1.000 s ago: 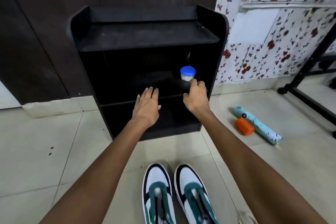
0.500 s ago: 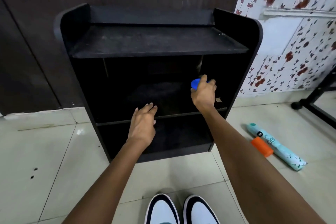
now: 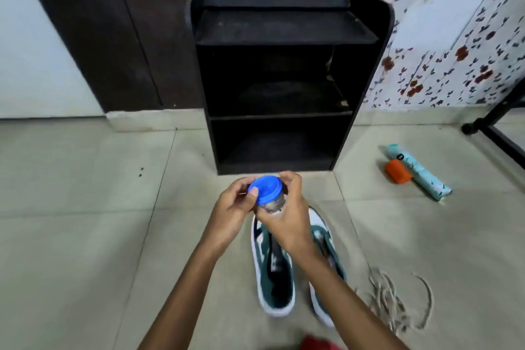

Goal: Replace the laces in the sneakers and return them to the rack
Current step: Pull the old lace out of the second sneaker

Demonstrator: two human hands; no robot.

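While the right hand (image 3: 287, 219) grips the jar (image 3: 272, 204), the left hand (image 3: 227, 216) pinches its blue lid (image 3: 265, 189) above the sneakers (image 3: 274, 270).

The rack (image 3: 284, 28) is black board, matt, with a dusty-looking top shelf. The floor (image 3: 71, 207) is pale tile, smooth with a soft sheen. The jar (image 3: 272, 204) has a clear body and a blue plastic lid (image 3: 267, 189). The sneakers (image 3: 272, 270) show smooth white and green panels. The laces (image 3: 392, 301) look like rough, fibrous beige cord. The wall panel (image 3: 142, 23) resembles dark matt wood; the wallpaper (image 3: 454, 51) is flat printed paper.
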